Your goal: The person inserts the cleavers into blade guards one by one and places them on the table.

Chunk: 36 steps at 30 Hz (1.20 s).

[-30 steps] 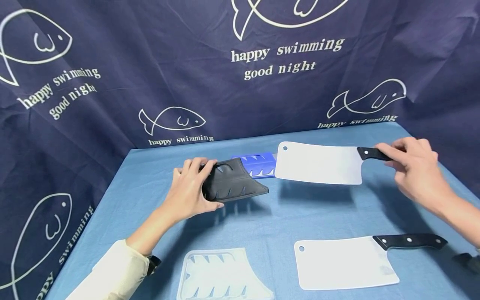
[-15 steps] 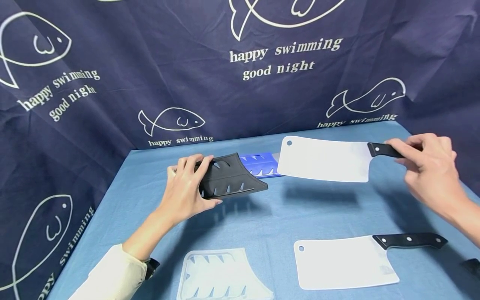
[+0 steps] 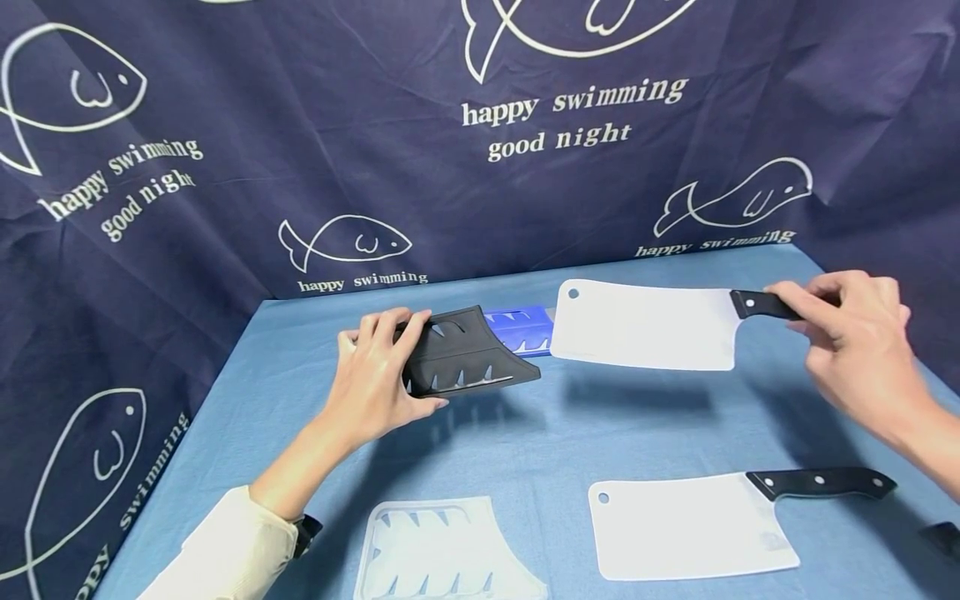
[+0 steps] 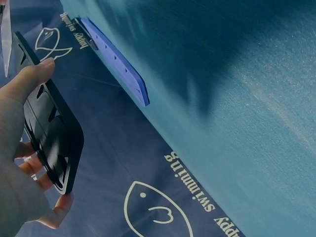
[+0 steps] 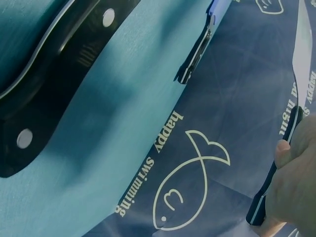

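My left hand (image 3: 375,379) grips a black slotted blade guard (image 3: 465,354) by its closed end, thumb below and fingers over the top, raised above the table. Its concave open end faces right. My right hand (image 3: 862,342) pinches the black handle (image 3: 768,305) of a cleaver (image 3: 645,327), whose broad pale blade points left, also raised. The blade's tip stands a short gap to the right of the guard. In the left wrist view the guard (image 4: 49,123) lies between thumb and fingers. In the right wrist view the handle (image 5: 276,173) is partly covered by the hand.
A second cleaver (image 3: 690,527) lies on the blue cloth-covered table (image 3: 300,367) at the front right. A translucent white blade guard (image 3: 446,550) lies front centre. Behind the raised things sits a blue guard (image 3: 521,330), partly hidden. A dark blue fish-print curtain (image 3: 570,192) hangs at the back.
The cleaver in my right hand has shifted slightly right over the second. My left hand has lifted and tilted the black guard a little. Things on the table stay put.
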Each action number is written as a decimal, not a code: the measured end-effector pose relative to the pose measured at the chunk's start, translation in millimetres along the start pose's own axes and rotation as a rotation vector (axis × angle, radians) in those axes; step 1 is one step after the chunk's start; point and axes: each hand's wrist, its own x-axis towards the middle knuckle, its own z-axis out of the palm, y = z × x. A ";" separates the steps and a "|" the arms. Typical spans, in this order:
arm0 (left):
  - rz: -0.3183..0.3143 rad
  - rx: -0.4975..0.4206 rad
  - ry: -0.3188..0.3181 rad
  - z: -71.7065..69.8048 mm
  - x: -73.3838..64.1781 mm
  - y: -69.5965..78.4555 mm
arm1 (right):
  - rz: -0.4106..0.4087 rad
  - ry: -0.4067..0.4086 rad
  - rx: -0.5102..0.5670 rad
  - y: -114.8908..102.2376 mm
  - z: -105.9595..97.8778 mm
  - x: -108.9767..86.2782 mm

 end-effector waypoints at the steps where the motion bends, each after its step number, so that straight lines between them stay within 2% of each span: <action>1: 0.001 0.000 0.001 -0.2 0.2 0.3 | -0.004 -0.004 -0.001 -1.1 0.3 0.0; 10: 0.008 -0.010 -0.004 0.0 3.0 3.0 | -0.053 0.012 0.035 -7.0 3.9 1.0; 18: 0.015 -0.010 -0.004 0.5 4.1 3.5 | -0.051 -0.010 0.036 -9.4 3.5 1.3; 27: 0.024 0.003 0.011 0.4 5.0 4.0 | -0.100 0.023 0.039 -14.6 4.0 3.9; 36: 0.034 -0.040 0.026 4.3 8.4 10.4 | -0.138 -0.022 0.040 -15.9 10.0 -0.1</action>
